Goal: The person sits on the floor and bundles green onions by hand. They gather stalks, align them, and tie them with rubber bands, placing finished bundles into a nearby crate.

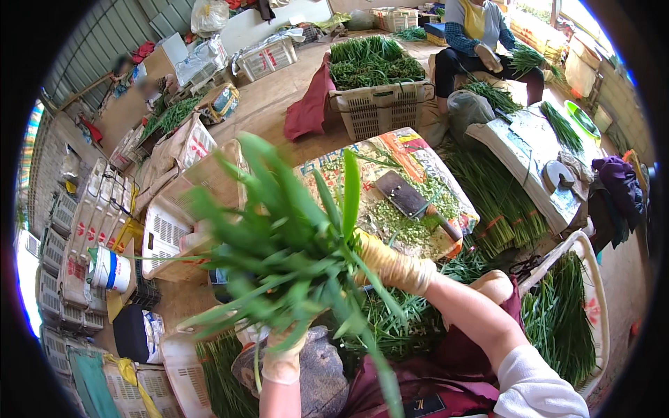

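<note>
A loose bunch of long flat green leaves [292, 261], likely garlic chives, is raised before me and blurred by motion. My right hand [389, 261], in a yellowish glove, grips the bunch at its right side. Below the leaves is my left hand [285, 345], in a pale glove; leaves hide its fingers, so its grip cannot be told. Past my right hand, a cleaver [402, 193] with a wooden handle lies on a sack-covered work surface [334, 183]. Chopped pale-green bits [389, 222] are scattered around the blade. More loose leaves [397, 318] lie at my lap.
A plastic crate [170, 230] stands at left. Tied chive bundles [496, 198] lie at right, with a filled crate [562, 318] nearer me. A full crate [384, 107] stands ahead. Beyond, a seated person [475, 42] holds greens. A white bucket [112, 269] is far left.
</note>
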